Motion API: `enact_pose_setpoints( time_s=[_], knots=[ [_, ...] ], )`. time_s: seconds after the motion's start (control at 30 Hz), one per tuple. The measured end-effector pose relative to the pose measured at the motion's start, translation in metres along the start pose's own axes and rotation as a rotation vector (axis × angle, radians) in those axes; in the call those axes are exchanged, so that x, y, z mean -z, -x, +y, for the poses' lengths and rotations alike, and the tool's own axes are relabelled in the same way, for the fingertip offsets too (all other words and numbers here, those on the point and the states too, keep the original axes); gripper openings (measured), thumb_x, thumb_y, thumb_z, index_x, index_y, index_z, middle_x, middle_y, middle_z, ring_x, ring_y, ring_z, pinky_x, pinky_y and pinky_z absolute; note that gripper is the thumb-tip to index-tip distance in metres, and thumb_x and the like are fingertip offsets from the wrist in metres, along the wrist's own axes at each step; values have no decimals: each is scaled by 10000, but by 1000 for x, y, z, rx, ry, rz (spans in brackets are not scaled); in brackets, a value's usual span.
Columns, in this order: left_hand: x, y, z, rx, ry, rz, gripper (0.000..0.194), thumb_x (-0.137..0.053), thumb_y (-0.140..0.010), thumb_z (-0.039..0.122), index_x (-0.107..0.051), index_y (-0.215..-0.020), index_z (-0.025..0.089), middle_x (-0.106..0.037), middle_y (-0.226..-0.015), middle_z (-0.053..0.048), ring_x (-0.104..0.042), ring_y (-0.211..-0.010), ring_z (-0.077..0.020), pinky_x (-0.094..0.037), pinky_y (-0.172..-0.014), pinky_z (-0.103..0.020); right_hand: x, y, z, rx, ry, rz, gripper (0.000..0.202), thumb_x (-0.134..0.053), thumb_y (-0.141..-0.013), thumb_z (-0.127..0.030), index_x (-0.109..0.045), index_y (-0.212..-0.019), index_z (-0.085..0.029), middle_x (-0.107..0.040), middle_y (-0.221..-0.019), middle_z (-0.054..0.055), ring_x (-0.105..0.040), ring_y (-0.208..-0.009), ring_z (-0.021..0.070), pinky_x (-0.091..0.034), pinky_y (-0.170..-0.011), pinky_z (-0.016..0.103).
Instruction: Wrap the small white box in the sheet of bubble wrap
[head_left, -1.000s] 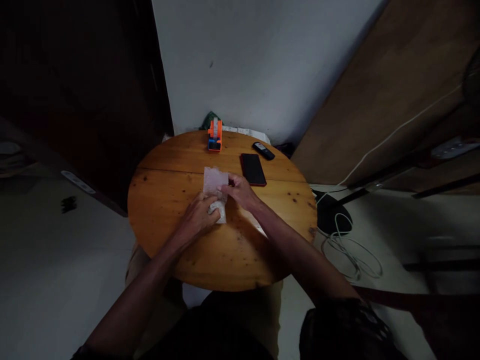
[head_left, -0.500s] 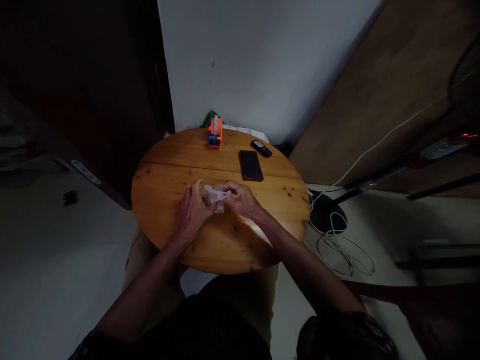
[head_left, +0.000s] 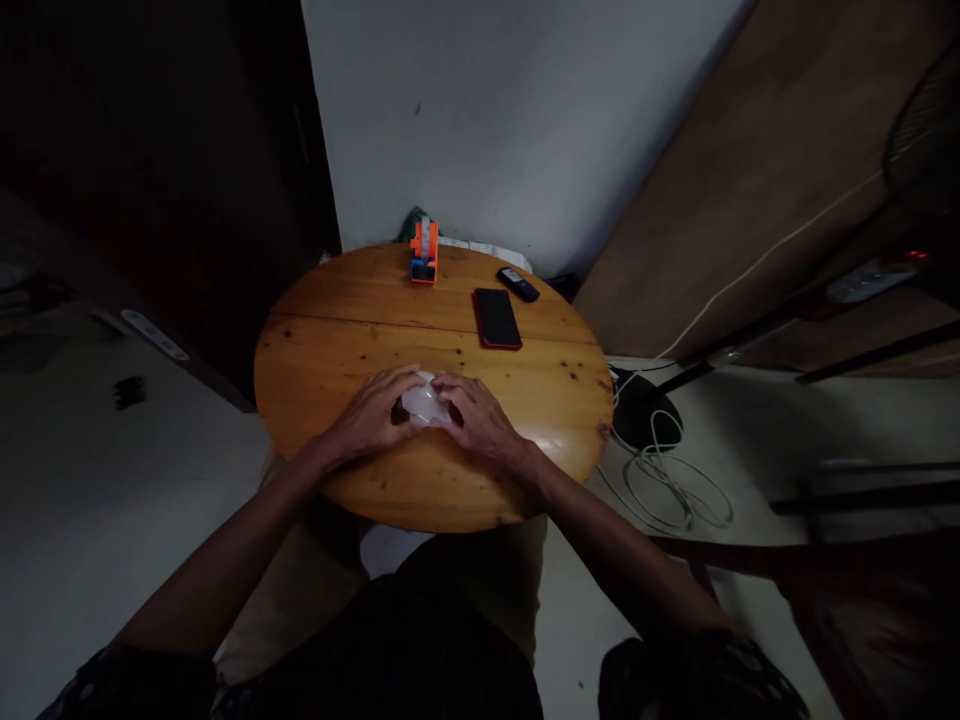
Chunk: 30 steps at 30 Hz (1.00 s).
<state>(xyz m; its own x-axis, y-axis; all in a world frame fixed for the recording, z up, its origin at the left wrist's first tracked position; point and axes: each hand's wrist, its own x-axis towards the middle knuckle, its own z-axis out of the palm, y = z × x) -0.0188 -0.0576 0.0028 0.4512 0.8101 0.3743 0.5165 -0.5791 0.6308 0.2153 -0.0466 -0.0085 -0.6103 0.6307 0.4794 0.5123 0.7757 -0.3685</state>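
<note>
A small whitish, partly see-through plastic piece [head_left: 425, 402] is between my two hands, low over the near half of the round wooden table [head_left: 322, 360]. My left hand [head_left: 375, 410] curves around its left side, with the fingers over the top edge and the thumb below. From the right, my right hand [head_left: 480, 412] grips it in the same way. The fingertips hide parts of its edges, and its exact shape is hard to make out.
An orange and blue tape dispenser [head_left: 424, 252] stands at the table's back edge. Right of it lie a black phone with a red edge [head_left: 497, 319] and a small keypad phone [head_left: 518, 284]. A white cable [head_left: 671, 480] coils on the floor at right.
Both hands now close around the plastic piece from either side, and it looks more compact. The left hand's raised fingers have come down onto it. The view has shifted slightly.
</note>
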Motion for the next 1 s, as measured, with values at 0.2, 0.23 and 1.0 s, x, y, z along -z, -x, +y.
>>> enact_pose_setpoints(
  time_s=[0.2,0.23,1.0],
  knots=[
    [-11,-12,1,118,65,105,366,-648,-758,216,-697,-1120,191,-709,-1161,-87,-638,-1089,-259,-499,-973,-388,8,-12,-3,-205,-273,54,78,-615,-840,-230,-598,-915,-225,-709,-1134,84,-649,-1064,241,-502,-917,401],
    [-11,-15,3,166,97,110,332,-641,-771,248,-707,-1089,180,-721,-1081,-79,-649,-1022,-247,-514,-915,-359,10,-14,-2,-280,-377,45,106,-632,-844,-293,-593,-913,-223,-712,-1041,65,-656,-967,223,-515,-849,371],
    [-36,-49,3,585,723,318,388,-687,-637,336,-624,-978,163,-707,-851,-27,-647,-710,-162,-516,-616,-248,17,-18,9,-425,-440,153,617,-670,-856,-532,-524,-1383,-246,-596,-1343,129,-604,-1161,283,-524,-950,456]
  ],
)
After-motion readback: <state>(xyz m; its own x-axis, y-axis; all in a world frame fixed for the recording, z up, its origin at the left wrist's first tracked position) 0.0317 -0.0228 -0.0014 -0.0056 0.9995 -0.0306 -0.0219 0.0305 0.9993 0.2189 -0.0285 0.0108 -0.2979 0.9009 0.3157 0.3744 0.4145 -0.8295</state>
